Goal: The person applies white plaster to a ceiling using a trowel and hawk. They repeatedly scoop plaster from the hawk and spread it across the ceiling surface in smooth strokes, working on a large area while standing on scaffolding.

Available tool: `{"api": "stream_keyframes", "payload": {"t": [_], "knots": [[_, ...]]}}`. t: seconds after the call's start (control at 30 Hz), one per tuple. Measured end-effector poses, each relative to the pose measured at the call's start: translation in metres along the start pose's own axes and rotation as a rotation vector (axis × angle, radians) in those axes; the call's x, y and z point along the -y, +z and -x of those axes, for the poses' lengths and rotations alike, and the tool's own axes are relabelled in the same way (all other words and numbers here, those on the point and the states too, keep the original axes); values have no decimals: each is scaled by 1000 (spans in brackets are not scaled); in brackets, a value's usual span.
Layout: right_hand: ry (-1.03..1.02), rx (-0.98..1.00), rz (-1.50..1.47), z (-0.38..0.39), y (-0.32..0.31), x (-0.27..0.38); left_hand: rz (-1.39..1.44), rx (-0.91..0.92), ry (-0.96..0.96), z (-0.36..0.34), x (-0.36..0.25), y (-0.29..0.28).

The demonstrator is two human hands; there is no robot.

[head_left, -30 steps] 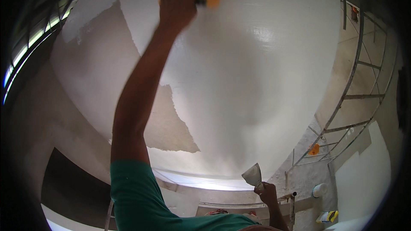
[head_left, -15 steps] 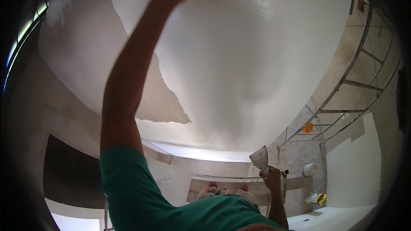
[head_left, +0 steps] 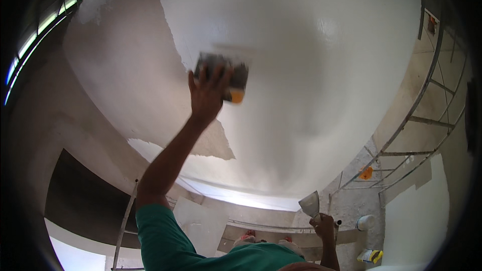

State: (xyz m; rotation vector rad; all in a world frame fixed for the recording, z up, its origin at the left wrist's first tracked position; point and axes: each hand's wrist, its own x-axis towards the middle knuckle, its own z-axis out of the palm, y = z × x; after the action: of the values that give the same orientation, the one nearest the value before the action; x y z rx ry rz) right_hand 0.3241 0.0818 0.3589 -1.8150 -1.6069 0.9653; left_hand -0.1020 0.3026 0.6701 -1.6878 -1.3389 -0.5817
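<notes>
My left hand (head_left: 208, 93) grips a dark rectangular trowel with a yellow part (head_left: 236, 83), held against the wall (head_left: 341, 55) just right of the ragged edge of a bare beige patch (head_left: 115, 70). Smooth white coat covers the middle and right of the wall. My right hand (head_left: 324, 226) is low at the lower right, closed around the handle of a putty knife (head_left: 310, 201) whose wide blade points up.
Metal scaffold frames (head_left: 409, 135) run along the right, with an orange object (head_left: 366, 173) behind them. A white bucket (head_left: 365, 222) and yellow-and-white bag (head_left: 369, 256) lie below. My feet (head_left: 249, 235) rest on a plank (head_left: 228, 236). A dark rectangular opening (head_left: 88, 200) is lower left.
My left hand and the trowel have come down from the top of the view to its middle, over the edge of the bare patch. The putty knife stays low in my right hand.
</notes>
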Motion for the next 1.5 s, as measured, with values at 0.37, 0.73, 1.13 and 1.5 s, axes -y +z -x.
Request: {"api": "stream_keyframes", "payload": {"t": [0.37,0.73,1.13,1.5], "knots": [[-14,-54,-86,5,15,27,-78,-323,-77,-295,78,-134],[4,-31,-42,5,10,35,-178,-295,98,-148,42,-8],[-71,-37,125,3,3,30,65,122,-2,73,10,44],[16,-14,-25,5,16,47,-79,-380,-185,-234,190,-98]]}}
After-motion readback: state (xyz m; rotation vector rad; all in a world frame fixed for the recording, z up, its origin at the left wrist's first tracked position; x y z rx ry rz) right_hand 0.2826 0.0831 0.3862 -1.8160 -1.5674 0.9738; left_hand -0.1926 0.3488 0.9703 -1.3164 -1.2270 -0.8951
